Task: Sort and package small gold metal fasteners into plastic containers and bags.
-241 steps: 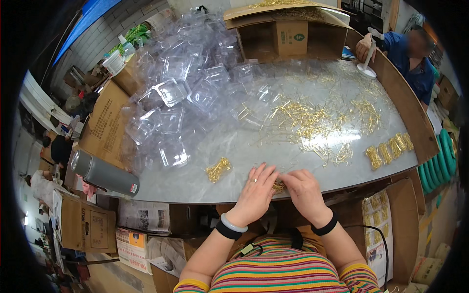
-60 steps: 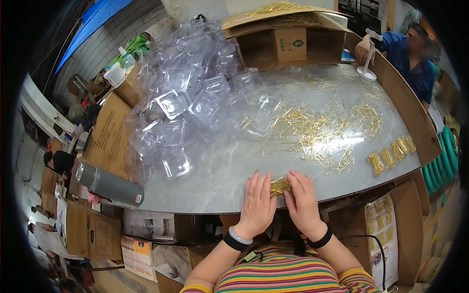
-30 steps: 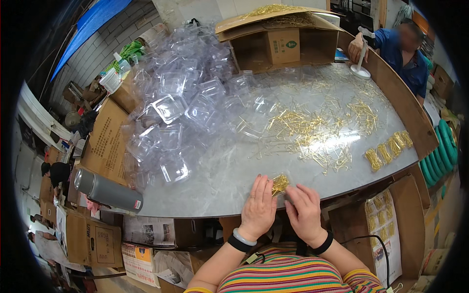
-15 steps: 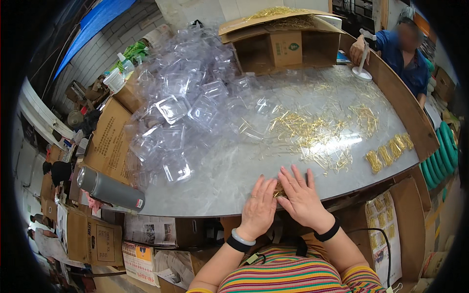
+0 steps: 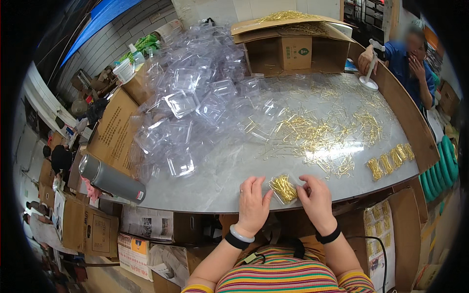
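A small clear plastic box (image 5: 279, 199) lies at the table's near edge, filled with a bundle of gold wire hooks (image 5: 283, 187). My left hand (image 5: 254, 202) is at its left side, fingers bent and thumb and fingertips closing on the edge. On the opposite side my right hand (image 5: 316, 201) pinches the right edge between thumb and bent fingers. Beyond the box, loose gold hooks (image 5: 312, 134) are scattered over the grey tabletop (image 5: 220, 188). Tied-looking gold bundles (image 5: 386, 163) stand in a row near the right edge.
A tall heap of clear plastic boxes (image 5: 188, 93) covers the table's left side. A grey bottle (image 5: 111, 178) leans at the near left. At the back stands a cardboard box (image 5: 320, 53) topped with hooks. A co-worker (image 5: 410, 63) sits far right, beside a white stand (image 5: 369, 83).
My hands have parted from over the bundle and now sit either side of the box, leaving the hooks exposed. The co-worker has raised a hand to the face.
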The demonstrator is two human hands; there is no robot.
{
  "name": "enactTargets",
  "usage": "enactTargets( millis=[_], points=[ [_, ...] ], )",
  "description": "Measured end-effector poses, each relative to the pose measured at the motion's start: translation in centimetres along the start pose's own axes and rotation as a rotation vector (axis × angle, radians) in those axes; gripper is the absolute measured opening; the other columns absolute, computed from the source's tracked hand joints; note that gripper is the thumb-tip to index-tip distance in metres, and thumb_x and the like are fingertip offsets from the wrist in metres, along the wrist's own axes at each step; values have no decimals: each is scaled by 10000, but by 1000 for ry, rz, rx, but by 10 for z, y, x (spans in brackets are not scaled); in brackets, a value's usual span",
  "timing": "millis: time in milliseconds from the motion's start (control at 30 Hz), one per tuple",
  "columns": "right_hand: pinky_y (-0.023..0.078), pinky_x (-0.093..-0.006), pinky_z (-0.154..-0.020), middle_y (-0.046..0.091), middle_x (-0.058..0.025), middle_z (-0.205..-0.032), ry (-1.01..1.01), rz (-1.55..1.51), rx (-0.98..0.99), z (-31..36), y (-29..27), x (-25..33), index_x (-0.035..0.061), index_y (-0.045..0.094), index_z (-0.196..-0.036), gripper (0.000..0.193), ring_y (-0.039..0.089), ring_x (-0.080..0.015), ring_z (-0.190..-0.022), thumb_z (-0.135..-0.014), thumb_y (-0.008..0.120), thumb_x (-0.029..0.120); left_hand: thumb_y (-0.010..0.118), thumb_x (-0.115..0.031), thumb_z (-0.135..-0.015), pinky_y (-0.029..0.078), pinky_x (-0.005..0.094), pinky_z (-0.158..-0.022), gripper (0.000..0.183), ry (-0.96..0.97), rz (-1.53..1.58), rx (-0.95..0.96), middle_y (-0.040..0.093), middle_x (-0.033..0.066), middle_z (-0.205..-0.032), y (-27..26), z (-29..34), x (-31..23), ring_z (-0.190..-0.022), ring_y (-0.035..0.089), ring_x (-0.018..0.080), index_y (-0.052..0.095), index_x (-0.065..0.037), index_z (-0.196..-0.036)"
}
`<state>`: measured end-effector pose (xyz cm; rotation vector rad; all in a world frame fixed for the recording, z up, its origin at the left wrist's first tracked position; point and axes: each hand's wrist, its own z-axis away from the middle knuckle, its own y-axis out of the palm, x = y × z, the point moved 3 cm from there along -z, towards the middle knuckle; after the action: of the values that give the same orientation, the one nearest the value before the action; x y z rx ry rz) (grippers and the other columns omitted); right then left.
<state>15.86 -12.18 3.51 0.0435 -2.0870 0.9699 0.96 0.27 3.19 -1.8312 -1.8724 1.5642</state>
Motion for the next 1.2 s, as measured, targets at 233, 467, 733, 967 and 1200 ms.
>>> enactTargets(
  millis=[233, 467, 733, 967, 1200],
  points=[
    [506, -428, -600, 657, -115, -734, 105, -38, 8, 31, 7, 17, 42, 632, -1059, 215, 651, -319, -662, -890, 715, 148, 622, -199, -976, 425, 471, -1032, 478, 2, 78, 32, 526, 256, -1324, 10, 17, -14, -1204, 524, 426, 501, 51, -1365],
    [513, -400, -587, 687, -136, -797, 8, -196, 10, 30, 3, 30, 35, 681, -935, 98, 645, -316, -631, -893, 705, 120, 607, -169, -983, 375, 487, -1102, 474, 95, 60, 11, 518, 226, -1394, 7, 18, -6, -1326, 451, 434, 495, 48, -1389],
    [499, -422, -693, 627, -97, -819, -101, 16, -18, -34, 18, 28, 65, 710, -877, 97, 622, -309, -807, -856, 714, 160, 639, -73, -925, 375, 489, -1103, 417, 163, 122, 29, 585, 180, -1319, 7, 17, -3, -1298, 482, 401, 572, 24, -1325],
    [507, -432, -672, 628, -115, -774, -89, 23, 42, -39, 34, 24, 45, 698, -819, 92, 632, -319, -759, -834, 709, 135, 634, -68, -935, 342, 549, -1126, 378, 179, 140, 34, 610, 146, -1299, 8, 20, -1, -1283, 515, 370, 604, -20, -1309],
    [505, -434, -660, 636, -135, -797, -17, 9, 35, -32, 23, 15, 32, 682, -842, 73, 636, -337, -747, -846, 693, 104, 631, -91, -951, 349, 539, -1127, 391, 180, 205, 43, 604, 146, -1321, 7, 17, -2, -1268, 535, 372, 589, -32, -1335]
  ],
)
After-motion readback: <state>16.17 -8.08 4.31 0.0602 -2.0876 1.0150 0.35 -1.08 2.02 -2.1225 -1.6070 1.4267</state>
